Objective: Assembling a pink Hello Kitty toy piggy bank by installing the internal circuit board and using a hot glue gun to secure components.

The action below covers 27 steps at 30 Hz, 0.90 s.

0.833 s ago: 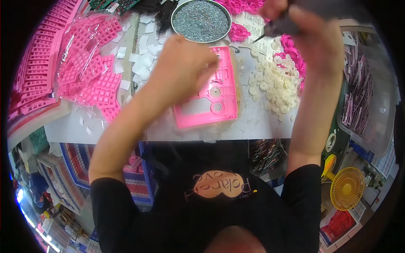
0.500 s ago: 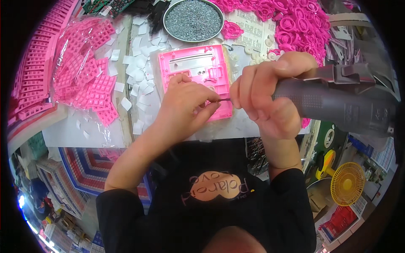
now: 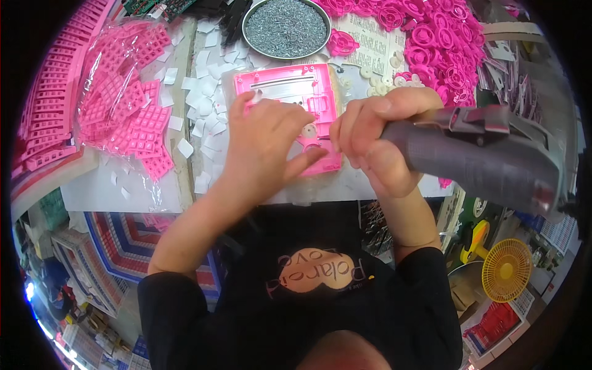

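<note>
Our left fingers (image 3: 306, 162) splay, seemingly empty, over the pink casing (image 3: 323, 120); our right fingers (image 3: 353, 131), at its right edge, clench a grey tool (image 3: 478, 157).

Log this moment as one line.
left hand: open over pink casing | right hand: gripping grey handheld tool | beyond casing: small metal pieces

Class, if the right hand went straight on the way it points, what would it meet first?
Probably the right edge of the pink casing, though depth is unclear, and the right hand might pass above it.
</note>
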Tool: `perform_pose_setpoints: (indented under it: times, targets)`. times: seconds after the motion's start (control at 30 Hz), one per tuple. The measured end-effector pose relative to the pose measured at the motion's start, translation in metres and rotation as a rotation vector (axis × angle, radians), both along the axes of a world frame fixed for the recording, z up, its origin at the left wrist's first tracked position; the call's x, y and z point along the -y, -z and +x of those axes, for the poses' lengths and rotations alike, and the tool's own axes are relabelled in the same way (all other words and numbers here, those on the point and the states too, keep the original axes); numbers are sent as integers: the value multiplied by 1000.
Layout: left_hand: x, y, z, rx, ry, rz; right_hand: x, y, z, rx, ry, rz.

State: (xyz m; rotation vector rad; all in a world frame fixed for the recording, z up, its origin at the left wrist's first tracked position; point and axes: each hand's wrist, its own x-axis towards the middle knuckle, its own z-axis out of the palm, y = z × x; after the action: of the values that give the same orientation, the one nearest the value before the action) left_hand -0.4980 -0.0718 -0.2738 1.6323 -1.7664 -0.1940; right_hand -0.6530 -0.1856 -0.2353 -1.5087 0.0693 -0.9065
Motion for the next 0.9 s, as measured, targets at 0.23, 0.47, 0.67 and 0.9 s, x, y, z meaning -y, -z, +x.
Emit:
perform_pose_setpoints:
  times: [0.23,0.47,0.67,0.9]
  targets:
    - [-4,9,15,295,190,16,2,21,11,-51,40,-9]
    - [-2,13,17,352,186,-65,-2,26,18,-267,94,-222]
    - [-3,22,19,358,236,-107,0,34,16,-357,5,-412]
    - [0,7,43,195,383,30,18,13,16,50,-53,298]
